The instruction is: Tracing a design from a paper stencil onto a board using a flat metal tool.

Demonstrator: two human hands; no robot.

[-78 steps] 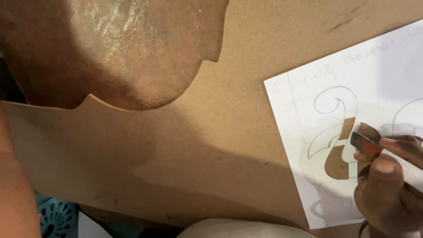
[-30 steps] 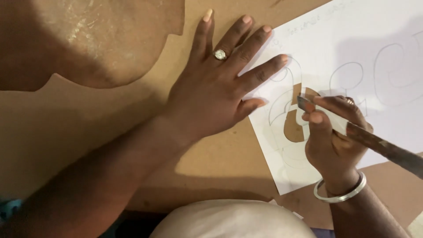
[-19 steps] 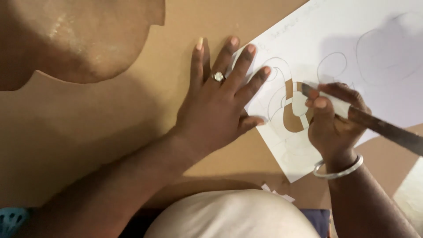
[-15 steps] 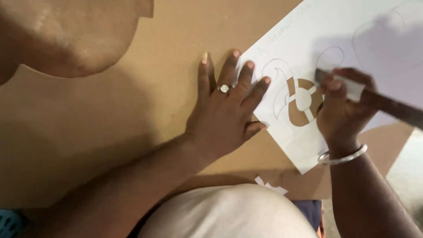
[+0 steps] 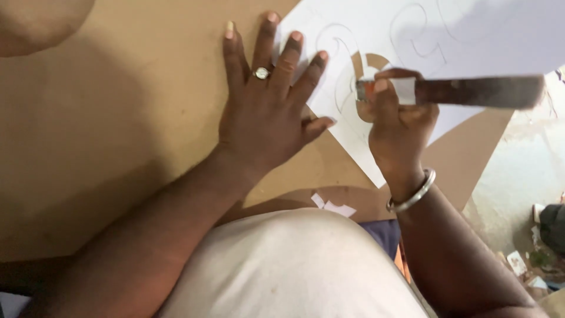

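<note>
My left hand [image 5: 268, 109] lies flat with fingers spread, a ring on one finger, pressing the left edge of a white paper sheet [image 5: 488, 32] onto a brown board [image 5: 118, 118]. The sheet carries pencilled curved outlines, and cut-out openings beside my right thumb show the brown board. My right hand [image 5: 400, 126], wearing a silver bangle, is closed around a long utility knife [image 5: 459, 91]. The knife's tip end rests on the paper at the cut-out shapes, while its handle points right.
White paper scraps [image 5: 332, 206] lie at the board's near edge by my light-coloured lap. A rounded brown board piece [image 5: 35, 23] sits at the top left. Grey floor with small debris [image 5: 524, 176] shows at the right.
My left hand came in and pressed flat on the paper's edge. The view shifted, so hands and sheet sit higher and further right. My right hand kept the knife at the cut-out shapes.
</note>
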